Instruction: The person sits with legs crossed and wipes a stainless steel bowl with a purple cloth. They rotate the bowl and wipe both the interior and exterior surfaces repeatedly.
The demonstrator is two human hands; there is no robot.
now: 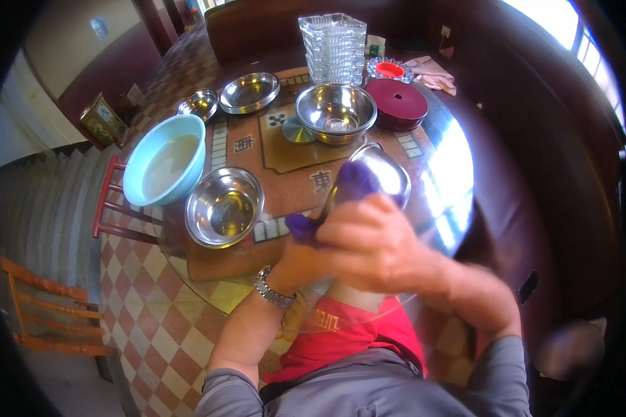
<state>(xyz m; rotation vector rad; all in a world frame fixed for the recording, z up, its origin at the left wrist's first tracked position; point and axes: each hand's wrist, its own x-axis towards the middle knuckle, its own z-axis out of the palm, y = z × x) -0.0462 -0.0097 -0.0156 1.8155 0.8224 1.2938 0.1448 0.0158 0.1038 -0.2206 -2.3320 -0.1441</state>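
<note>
A stainless steel bowl is tilted above the near side of the round table, its shiny wall facing up and right. My right hand is blurred and closed on a purple cloth that lies against the bowl. More of this cloth pokes out to the left, beside the bowl's near end. Under and left of it, my left hand, with a metal watch at the wrist, supports the bowl; its fingers are mostly hidden by the right hand and cloth.
On the glass-topped table stand a single steel bowl, stacked steel bowls, steel plates, dark red discs and stacked glass ashtrays. A light blue basin of cloudy water sits at left, above a red stool.
</note>
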